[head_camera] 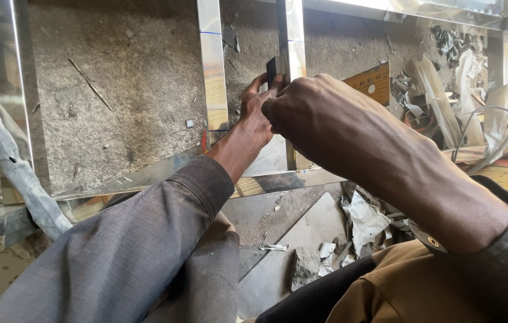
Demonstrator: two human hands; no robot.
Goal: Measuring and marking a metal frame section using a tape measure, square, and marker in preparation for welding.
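Note:
Both of my hands meet at a shiny steel upright bar (291, 36) of a polished metal frame. My left hand (256, 116) grips a small dark flat piece (272, 69) held against that bar. My right hand (310, 110) is closed in front of it, its fingers curled at the same spot, and it hides where the piece meets the bar. A yellow ruler-like tool (368, 82) sticks out to the right behind my right hand. A second steel upright (213, 66) stands just left of my left hand.
A horizontal steel bar (146, 176) of the frame runs below my wrists. The ground is gritty concrete (122, 84). Plastic scraps and wires (475, 107) pile up at the right. A stone and paper bits (307, 266) lie between my knees.

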